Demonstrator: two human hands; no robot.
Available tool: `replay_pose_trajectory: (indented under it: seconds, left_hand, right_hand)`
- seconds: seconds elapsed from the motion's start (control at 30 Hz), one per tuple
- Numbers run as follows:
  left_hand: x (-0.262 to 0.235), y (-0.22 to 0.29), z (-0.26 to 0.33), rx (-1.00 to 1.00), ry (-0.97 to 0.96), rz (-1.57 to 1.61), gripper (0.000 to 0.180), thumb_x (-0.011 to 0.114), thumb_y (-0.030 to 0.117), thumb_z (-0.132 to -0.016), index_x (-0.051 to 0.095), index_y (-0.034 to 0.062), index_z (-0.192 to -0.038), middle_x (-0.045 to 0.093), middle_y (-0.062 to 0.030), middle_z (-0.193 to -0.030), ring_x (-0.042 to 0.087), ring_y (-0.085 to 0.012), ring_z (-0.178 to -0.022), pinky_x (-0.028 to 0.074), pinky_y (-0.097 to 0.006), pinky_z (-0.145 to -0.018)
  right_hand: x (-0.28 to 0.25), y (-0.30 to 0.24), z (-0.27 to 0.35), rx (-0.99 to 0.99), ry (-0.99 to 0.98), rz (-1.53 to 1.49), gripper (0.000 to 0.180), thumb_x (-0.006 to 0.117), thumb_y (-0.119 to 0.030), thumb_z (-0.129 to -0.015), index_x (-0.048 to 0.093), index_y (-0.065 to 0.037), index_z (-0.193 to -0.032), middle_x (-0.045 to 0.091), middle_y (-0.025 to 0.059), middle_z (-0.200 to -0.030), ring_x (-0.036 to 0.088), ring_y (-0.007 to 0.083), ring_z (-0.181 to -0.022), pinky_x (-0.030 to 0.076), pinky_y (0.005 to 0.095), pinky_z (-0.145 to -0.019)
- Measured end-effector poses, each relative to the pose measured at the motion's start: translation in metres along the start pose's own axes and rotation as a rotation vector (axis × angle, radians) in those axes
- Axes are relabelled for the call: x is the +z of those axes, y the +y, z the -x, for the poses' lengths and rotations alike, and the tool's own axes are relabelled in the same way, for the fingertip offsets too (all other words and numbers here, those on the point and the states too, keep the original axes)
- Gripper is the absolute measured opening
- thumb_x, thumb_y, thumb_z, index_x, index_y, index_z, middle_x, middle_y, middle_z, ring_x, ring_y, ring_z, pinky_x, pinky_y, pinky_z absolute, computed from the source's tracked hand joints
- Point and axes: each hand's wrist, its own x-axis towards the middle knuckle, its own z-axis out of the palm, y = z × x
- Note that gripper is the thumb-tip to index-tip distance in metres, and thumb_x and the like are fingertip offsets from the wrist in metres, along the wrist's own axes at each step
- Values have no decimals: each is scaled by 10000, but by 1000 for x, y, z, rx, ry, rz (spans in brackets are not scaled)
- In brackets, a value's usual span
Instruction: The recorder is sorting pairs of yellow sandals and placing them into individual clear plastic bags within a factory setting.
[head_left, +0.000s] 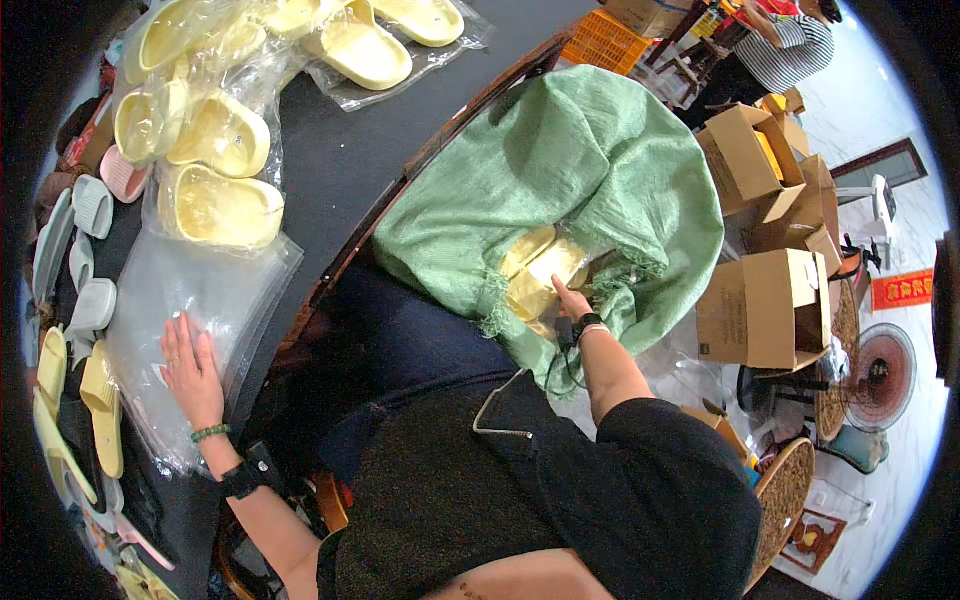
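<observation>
My left hand (190,368) lies flat with fingers stretched on a stack of clear plastic bags (240,278) on the dark table. Inside the mouth of a green woven sack (555,130), my right hand (572,302) has its thumb on a pair of yellow slippers (540,275) in clear plastic; its other fingers are mostly hidden. More yellow slippers show beneath them in the sack. Just beyond the bags lies a yellow slipper (220,205) in clear wrap, with several other bagged ones behind it.
Unwrapped grey, white and yellow slippers (100,390) line the table's left side. The table's edge (430,150) runs between table and sack. Cardboard boxes (760,310) stand right of the sack, with a fan (880,375) farther right. Another person (785,50) is at the far right, near an orange crate (605,42).
</observation>
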Motion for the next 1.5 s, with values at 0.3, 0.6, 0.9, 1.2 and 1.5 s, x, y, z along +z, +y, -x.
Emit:
replay_pose_trajectory:
  seconds: [0.3, 0.6, 0.9, 1.2, 1.5]
  left_hand:
    - [1, -4, 2, 22, 12, 37, 499, 395, 417, -1011, 398, 225, -1472, 324, -79, -1555, 268, -334, -1437, 167, -587, -1135]
    - [2, -4, 2, 37, 42, 27, 490, 409, 387, -1010, 403, 218, -1470, 330, -78, -1552, 272, -333, -1436, 171, -592, -1130]
    - [-11, -1, 12, -20, 0, 14, 499, 407, 395, -1011, 384, 231, -1481, 321, -87, -1556, 269, -310, -1441, 163, -570, -1139]
    - [-8, 1, 10, -26, 11, 11, 508, 436, 402, -997, 395, 236, -1476, 324, -78, -1554, 267, -309, -1442, 149, -568, -1150]
    - [0, 4, 5, -8, 20, 5, 516, 438, 419, -995, 399, 227, -1472, 326, -79, -1552, 287, -311, -1429, 159, -575, -1145]
  right_hand:
    - [1, -16, 7, 72, -435, -68, 956, 507, -800, -781, 411, -120, -1445, 593, 165, -1259, 568, 310, -1129, 398, 447, -985]
    - [30, -53, 21, -51, -321, -927, 626, 590, -518, -907, 473, -132, -1386, 525, 86, -1366, 486, 204, -1239, 368, 371, -1042]
    - [61, -20, -54, -12, -350, -969, 520, 614, -470, -875, 598, -87, -1227, 671, 47, -915, 572, 168, -637, 457, 314, -593]
    - [-1, 23, -62, -549, -230, -410, 321, 477, -147, -966, 591, -27, -1241, 657, 99, -1166, 617, 162, -1034, 467, 294, -893]
    - [-65, -108, 156, -211, 57, -480, 388, 687, -252, -835, 637, 33, -1092, 695, 109, -951, 690, 230, -783, 567, 353, -687]
